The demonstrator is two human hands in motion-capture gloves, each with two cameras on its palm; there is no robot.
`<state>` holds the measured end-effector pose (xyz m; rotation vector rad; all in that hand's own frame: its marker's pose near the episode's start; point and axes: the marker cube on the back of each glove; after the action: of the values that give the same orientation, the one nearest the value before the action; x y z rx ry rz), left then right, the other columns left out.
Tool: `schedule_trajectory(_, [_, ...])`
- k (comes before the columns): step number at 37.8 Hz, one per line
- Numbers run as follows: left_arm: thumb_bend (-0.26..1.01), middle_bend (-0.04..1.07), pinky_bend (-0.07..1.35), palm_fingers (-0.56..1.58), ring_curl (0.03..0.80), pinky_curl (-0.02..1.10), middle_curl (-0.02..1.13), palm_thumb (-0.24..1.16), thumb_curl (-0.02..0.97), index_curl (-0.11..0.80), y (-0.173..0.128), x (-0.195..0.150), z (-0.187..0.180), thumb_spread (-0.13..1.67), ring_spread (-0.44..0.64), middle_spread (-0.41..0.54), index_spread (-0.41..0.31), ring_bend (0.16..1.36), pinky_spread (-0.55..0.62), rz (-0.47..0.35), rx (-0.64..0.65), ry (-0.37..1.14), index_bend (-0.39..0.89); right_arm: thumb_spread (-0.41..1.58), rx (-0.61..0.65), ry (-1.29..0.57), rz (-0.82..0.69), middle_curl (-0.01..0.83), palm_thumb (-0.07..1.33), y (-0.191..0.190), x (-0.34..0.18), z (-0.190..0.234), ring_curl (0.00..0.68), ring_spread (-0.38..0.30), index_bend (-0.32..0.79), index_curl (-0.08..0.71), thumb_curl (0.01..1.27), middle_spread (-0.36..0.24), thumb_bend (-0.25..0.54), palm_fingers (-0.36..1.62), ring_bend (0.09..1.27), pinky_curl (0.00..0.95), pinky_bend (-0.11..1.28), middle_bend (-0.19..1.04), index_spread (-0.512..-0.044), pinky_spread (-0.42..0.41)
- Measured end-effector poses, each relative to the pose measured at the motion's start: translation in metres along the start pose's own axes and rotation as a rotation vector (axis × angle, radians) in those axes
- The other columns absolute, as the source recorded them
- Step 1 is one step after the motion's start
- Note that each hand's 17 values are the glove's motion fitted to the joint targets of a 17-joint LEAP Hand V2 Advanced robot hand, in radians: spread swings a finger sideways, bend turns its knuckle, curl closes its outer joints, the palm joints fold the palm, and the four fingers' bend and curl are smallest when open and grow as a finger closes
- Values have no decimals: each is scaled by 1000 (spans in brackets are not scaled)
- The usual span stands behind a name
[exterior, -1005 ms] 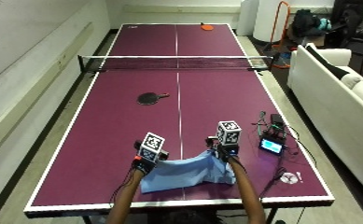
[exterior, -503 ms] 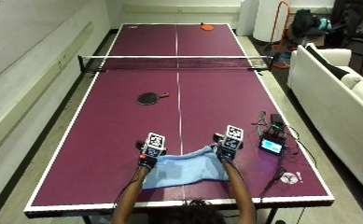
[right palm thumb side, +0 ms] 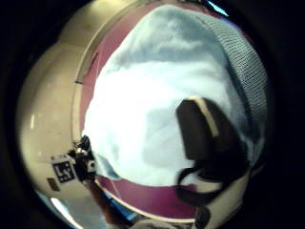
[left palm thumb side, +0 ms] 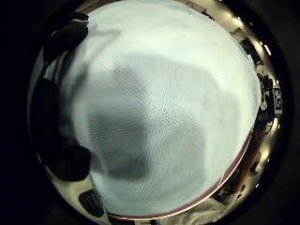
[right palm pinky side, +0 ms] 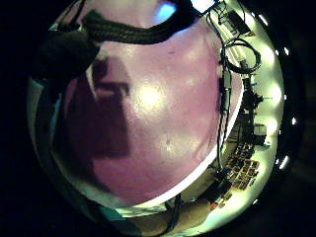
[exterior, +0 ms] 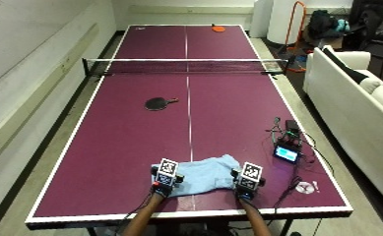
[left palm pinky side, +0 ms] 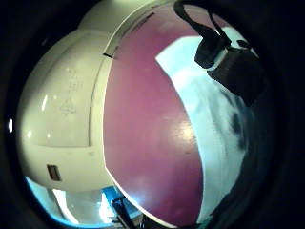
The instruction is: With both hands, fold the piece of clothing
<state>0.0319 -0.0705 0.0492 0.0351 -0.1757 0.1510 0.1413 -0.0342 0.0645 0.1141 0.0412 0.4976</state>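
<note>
I see a purple table-tennis table [exterior: 112,147] with its net [exterior: 186,66] stretched across the middle. A black paddle [exterior: 157,103] lies on the near half — an orange one [exterior: 218,28] at the far end. A small lit-screen device [exterior: 287,153] with cables sits near the right edge, a white sofa [exterior: 361,113] beyond.

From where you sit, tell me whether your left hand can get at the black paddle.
Probably not without leaning far forward. The paddle lies well up the table toward the net, and the left hand is at the cloth by the near edge. Nothing blocks the way.
</note>
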Motion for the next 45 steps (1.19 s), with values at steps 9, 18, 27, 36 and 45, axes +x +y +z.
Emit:
schedule_trajectory(9, [48,146,365,600,355,409,353,691,252,356,-19,56,-1,1599,-10,-102,-156,576,122,94,-68,166,146,1244,-14,0,75,500,845,-33,27,-23,432,-191,112,88,279,-196,96,955,879,318,394,679,-279,81])
schedule_trajectory(18, [79,145,356,585,357,405,338,691,261,356,-22,45,-12,1614,9,-85,-150,590,178,19,-107,191,150,1140,-68,-465,-49,497,985,-125,-20,2,473,-224,100,147,326,-213,112,1110,872,349,395,622,-319,-113])
schedule_trajectory(27, [90,191,325,587,354,395,353,652,260,339,-19,-37,-36,1606,-9,-111,-130,586,201,-145,118,405,119,1052,-218,-388,-312,493,1014,-56,-146,-62,477,-235,86,169,361,-211,65,1134,847,370,398,587,-322,-197])
schedule_trajectory(36, [94,166,332,549,353,399,360,612,259,326,-22,-87,20,1599,20,-76,-117,576,235,-229,222,424,131,980,-250,-158,-598,494,1027,52,-266,-80,478,-240,84,179,398,-216,12,1140,831,378,391,575,-325,-221])
schedule_trajectory(45, [102,159,351,526,341,401,350,596,263,331,-12,-88,26,1593,75,-37,-113,546,244,-235,183,423,145,962,-217,-243,-772,497,918,77,-295,-53,483,-249,20,160,410,-222,-59,965,806,389,364,575,-317,-151])
